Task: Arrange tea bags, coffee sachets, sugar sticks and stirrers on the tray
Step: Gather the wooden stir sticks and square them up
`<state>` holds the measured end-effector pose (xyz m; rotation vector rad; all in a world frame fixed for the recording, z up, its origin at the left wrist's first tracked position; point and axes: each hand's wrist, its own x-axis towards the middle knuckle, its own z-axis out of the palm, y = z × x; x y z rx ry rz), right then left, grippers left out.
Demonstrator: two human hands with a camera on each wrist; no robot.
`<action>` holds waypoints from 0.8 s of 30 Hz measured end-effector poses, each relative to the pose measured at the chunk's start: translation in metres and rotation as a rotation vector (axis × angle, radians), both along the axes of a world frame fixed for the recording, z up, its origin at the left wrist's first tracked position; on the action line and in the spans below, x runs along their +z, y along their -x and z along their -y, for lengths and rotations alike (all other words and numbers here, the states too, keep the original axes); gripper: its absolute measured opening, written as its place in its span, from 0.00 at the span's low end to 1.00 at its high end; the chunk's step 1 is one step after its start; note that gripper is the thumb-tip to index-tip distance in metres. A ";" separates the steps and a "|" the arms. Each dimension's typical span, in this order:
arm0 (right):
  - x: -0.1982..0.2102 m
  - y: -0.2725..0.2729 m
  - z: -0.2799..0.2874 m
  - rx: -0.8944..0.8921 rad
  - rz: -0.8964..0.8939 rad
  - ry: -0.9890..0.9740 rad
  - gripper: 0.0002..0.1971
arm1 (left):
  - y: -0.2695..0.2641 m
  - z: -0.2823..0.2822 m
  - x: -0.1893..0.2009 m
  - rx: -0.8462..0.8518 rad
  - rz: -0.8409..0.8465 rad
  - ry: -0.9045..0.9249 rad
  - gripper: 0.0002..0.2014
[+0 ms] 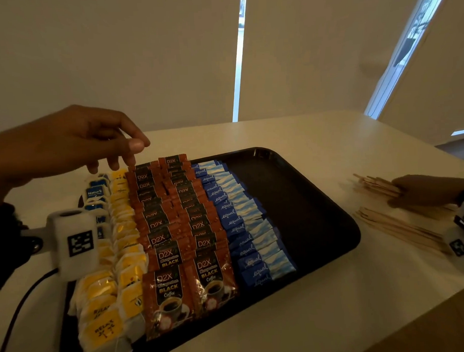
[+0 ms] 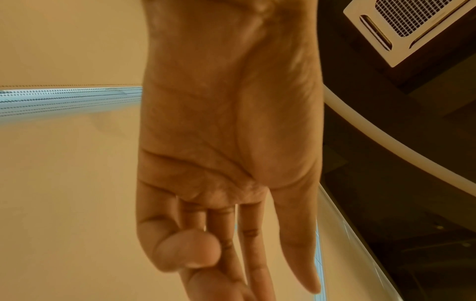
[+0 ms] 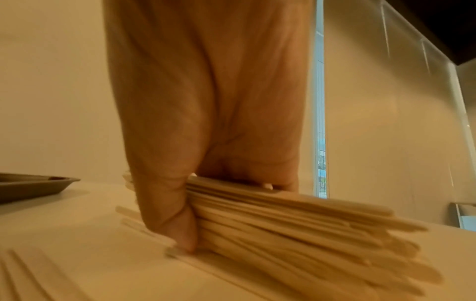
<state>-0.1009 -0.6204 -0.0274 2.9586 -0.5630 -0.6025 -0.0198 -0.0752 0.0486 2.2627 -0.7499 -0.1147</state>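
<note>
A black tray (image 1: pixel 305 199) holds rows of yellow tea bags (image 1: pixel 122 232), brown coffee sachets (image 1: pixel 180 225) and blue sugar sticks (image 1: pixel 240 223); its right part is bare. My left hand (image 1: pixel 114 153) hovers over the far end of the tea and coffee rows, fingers loosely hanging down and holding nothing (image 2: pixel 231 234). To the right of the tray, my right hand (image 1: pixel 420 190) grips a bundle of wooden stirrers (image 3: pixel 296 224) on the table, thumb and fingers wrapped round it. More stirrers (image 1: pixel 401 230) lie loose nearer me.
The white table (image 1: pixel 335 317) ends close on the right and at the front. Blinds cover the windows behind. A wrist camera mount (image 1: pixel 72 239) with a cable sits over the tray's left edge. The tray's rim (image 3: pixel 38 183) shows left of my right hand.
</note>
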 end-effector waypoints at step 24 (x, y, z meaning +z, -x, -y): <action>0.081 -0.022 -0.128 0.361 0.629 -0.424 0.06 | 0.008 0.011 0.006 0.042 0.098 0.109 0.31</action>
